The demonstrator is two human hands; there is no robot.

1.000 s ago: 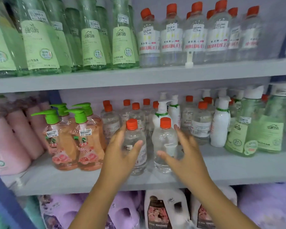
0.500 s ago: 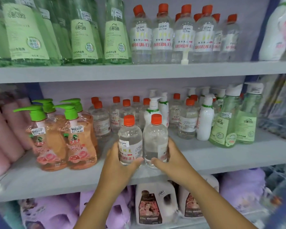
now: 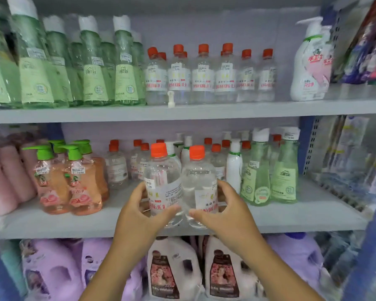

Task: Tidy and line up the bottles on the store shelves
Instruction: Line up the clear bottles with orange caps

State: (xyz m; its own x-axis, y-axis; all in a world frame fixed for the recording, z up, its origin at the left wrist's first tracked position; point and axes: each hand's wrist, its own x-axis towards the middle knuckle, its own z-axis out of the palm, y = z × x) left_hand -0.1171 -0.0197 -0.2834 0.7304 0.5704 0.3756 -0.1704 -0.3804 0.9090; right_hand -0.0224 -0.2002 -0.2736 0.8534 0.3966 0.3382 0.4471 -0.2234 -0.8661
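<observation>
- On the far left of the middle shelf (image 3: 52,222) lie pink rolled packs (image 3: 7,179), with orange pump bottles (image 3: 74,183) topped by green pumps just beside them.
- The left hand (image 3: 139,211) reaches up from the lower centre, forearm angled up and to the right; its grip is wrapped round the left clear bottle (image 3: 163,181), thumb across the front of the label and fingers curled behind.
- That bottle has an orange cap and a white label with red print; it stands upright at the front edge of the middle shelf, though whether its base rests on the shelf or is lifted cannot be told.
- Touching it on the right is the right clear bottle (image 3: 199,185), also orange-capped and upright.
- The right hand (image 3: 224,211) mirrors the left, forearm angled up and to the left; its grip holds the right clear bottle, thumb in front near the base and fingers round the far side.
- Behind the 2 held bottles stand more orange-capped clear bottles and white pump bottles (image 3: 233,168).
- Further right stand 2 green bottles (image 3: 269,181) with white caps.
</observation>
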